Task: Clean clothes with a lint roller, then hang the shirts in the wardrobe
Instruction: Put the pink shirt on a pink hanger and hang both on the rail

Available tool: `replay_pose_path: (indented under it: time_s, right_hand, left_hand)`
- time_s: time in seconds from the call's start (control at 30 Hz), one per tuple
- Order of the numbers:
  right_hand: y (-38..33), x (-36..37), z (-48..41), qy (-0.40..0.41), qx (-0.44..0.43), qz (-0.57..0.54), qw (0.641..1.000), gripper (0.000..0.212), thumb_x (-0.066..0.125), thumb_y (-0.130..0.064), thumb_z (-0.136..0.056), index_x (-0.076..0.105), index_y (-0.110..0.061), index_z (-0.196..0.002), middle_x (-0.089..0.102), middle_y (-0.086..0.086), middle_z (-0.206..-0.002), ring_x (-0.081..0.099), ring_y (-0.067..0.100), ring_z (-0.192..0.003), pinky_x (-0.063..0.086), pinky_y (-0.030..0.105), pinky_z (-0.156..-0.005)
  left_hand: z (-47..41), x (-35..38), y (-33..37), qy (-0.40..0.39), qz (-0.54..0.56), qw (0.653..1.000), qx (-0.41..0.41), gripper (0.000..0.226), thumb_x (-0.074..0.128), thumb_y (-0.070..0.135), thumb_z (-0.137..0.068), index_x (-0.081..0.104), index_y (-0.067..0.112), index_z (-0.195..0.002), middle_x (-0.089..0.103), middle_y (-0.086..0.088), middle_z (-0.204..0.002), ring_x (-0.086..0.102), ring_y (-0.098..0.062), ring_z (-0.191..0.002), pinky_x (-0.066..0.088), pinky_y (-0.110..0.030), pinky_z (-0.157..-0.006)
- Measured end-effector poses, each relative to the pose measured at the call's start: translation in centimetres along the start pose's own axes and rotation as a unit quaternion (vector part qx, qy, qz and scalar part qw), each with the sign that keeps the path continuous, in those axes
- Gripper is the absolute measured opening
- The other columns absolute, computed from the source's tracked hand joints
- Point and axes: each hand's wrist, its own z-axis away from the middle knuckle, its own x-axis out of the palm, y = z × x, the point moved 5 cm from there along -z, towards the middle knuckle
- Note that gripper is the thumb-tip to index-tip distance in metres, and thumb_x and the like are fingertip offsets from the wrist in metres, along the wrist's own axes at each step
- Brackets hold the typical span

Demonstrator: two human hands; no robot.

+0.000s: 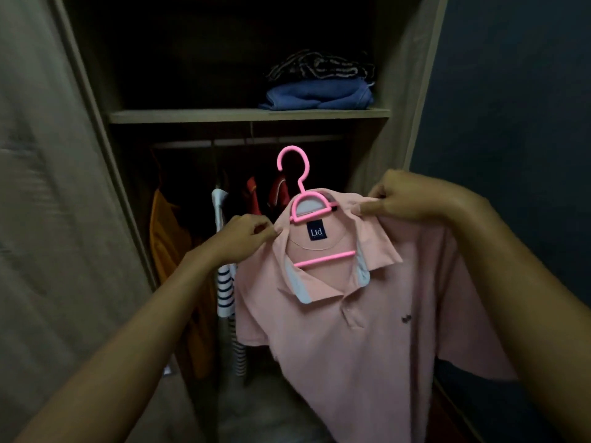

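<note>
Pink polo shirt (367, 330) on a pink hanger (303, 199), right in front of the wardrobe (249, 116)

Left hand (243, 235) and right hand (396, 199) each pinch a shoulder of it, hook just below the rail (246, 142).

Your left hand (246, 233): bare, nothing worn on the fingers or wrist; short nails show at the fingertips.
Your left forearm (153, 318): bare from the wrist to the lower left edge of the view, smooth, widening toward the camera.
Your right hand (399, 199): bare; the thumbnail is trimmed short and the knuckles stand out as a low ridge.
Your right forearm (511, 273): bare from the wrist to the lower right edge, with a faint sheen along its upper side.
Your upper arms and torso: outside the view.
</note>
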Motion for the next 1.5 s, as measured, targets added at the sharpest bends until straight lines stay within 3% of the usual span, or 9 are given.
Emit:
replay_pose_path:
  time_s: [0.27, 0.43, 0.63, 0.83, 0.97, 1.23, 1.33, 1.43, 1.5]
  right_hand:
    - [5.5, -1.8, -2.8, -0.057, 0.090, 0.098, 0.990, 0.047, 0.060, -0.056, -0.091, 0.077, -0.013, -0.087, 0.068, 0.001, -0.079, 0.064, 0.023, -0.078, 0.055, 0.042, -0.079]
    - [8.9, -1.3, -6.5, -0.076, 0.125, 0.123, 0.982, 0.047, 0.056, -0.051, -0.095, 0.072, -0.008, -0.105, 0.065, 0.006, -0.094, 0.063, 0.027, -0.088, 0.053, 0.039, -0.083]
    - [11.9, 2.1, -11.4, -0.077, 0.141, 0.096, 0.982, 0.038, 0.052, -0.042, -0.099, 0.067, -0.009, -0.110, 0.059, 0.002, -0.090, 0.058, 0.021, -0.079, 0.043, 0.031, -0.071]
    - [12.9, 4.8, -16.2, -0.003, 0.155, -0.017, 0.988, 0.033, 0.047, -0.025, -0.101, 0.063, -0.001, -0.116, 0.066, 0.014, -0.105, 0.061, 0.028, -0.086, 0.040, 0.027, -0.069]
    - [11.9, 6.6, -19.5, 0.046, 0.182, -0.113, 0.976, 0.038, 0.044, -0.017, -0.103, 0.055, 0.006, -0.130, 0.057, 0.026, -0.134, 0.058, 0.037, -0.119, 0.039, 0.026, -0.080]
    - [11.5, 9.3, -24.0, 0.151, 0.177, -0.243, 0.942, 0.040, 0.038, -0.021, -0.106, 0.057, 0.009, -0.126, 0.058, 0.029, -0.129, 0.057, 0.040, -0.119, 0.046, 0.034, -0.092]
    - [12.0, 9.9, -25.8, 0.181, 0.177, -0.275, 0.927, 0.040, 0.038, -0.021, -0.106, 0.061, 0.008, -0.120, 0.063, 0.029, -0.121, 0.061, 0.041, -0.112, 0.045, 0.030, -0.081]
    - [12.4, 10.7, -27.4, 0.187, 0.176, -0.289, 0.922, 0.036, 0.042, -0.018, -0.103, 0.065, 0.007, -0.114, 0.066, 0.028, -0.116, 0.063, 0.042, -0.107, 0.040, 0.028, -0.075]
    - [12.9, 11.5, -28.2, 0.181, 0.180, -0.295, 0.921, 0.033, 0.044, -0.016, -0.100, 0.066, 0.007, -0.110, 0.067, 0.028, -0.113, 0.064, 0.042, -0.105, 0.041, 0.027, -0.072]
  left_hand:
    - [-8.5, 2.6, 1.1, 0.058, 0.010, 0.998, -0.019, 0.040, 0.071, 0.055, -0.084, 0.066, 0.017, -0.071, 0.067, 0.002, -0.062, 0.067, -0.017, -0.066, 0.056, -0.034, -0.069]
    - [-13.9, 3.0, -0.9, 0.146, -0.048, 0.982, -0.110, 0.046, 0.060, 0.063, -0.085, 0.057, 0.020, -0.070, 0.068, -0.008, -0.081, 0.066, -0.033, -0.085, 0.056, -0.041, -0.078]
    - [-18.2, 6.1, -6.0, 0.051, -0.103, 0.957, -0.265, 0.067, 0.063, 0.061, -0.083, 0.063, 0.006, -0.122, 0.067, -0.022, -0.115, 0.066, -0.041, -0.107, 0.053, -0.046, -0.094]
    - [-19.1, 6.7, -8.6, 0.008, -0.104, 0.948, -0.301, 0.044, 0.072, 0.036, -0.084, 0.062, 0.005, -0.112, 0.072, -0.017, -0.101, 0.073, -0.032, -0.082, 0.062, -0.037, -0.064]
    - [-18.9, 7.1, -8.9, -0.040, -0.070, 0.953, -0.291, 0.027, 0.072, 0.027, -0.083, 0.065, 0.005, -0.098, 0.071, -0.005, -0.055, 0.071, -0.022, -0.054, 0.053, -0.026, -0.041]
    - [-18.2, 7.7, -8.5, -0.087, -0.054, 0.964, -0.244, 0.026, 0.070, 0.025, -0.089, 0.046, 0.016, -0.083, 0.061, -0.003, -0.059, 0.054, -0.006, -0.032, 0.040, -0.017, -0.036]
    - [-17.6, 8.3, -8.1, -0.120, -0.062, 0.964, -0.230, 0.032, 0.073, 0.022, -0.086, 0.046, 0.012, -0.100, 0.065, -0.002, -0.061, 0.056, -0.004, -0.035, 0.044, -0.017, -0.040]
    - [-17.3, 8.8, -7.6, -0.111, -0.053, 0.972, -0.199, 0.054, 0.075, 0.015, -0.082, 0.043, 0.006, -0.125, 0.072, -0.011, -0.088, 0.064, -0.016, -0.058, 0.057, -0.028, -0.063]
    - [-17.2, 8.8, -7.7, -0.111, -0.033, 0.974, -0.197, 0.061, 0.077, 0.013, -0.080, 0.039, 0.007, -0.128, 0.070, -0.007, -0.078, 0.062, -0.014, -0.051, 0.053, -0.025, -0.053]
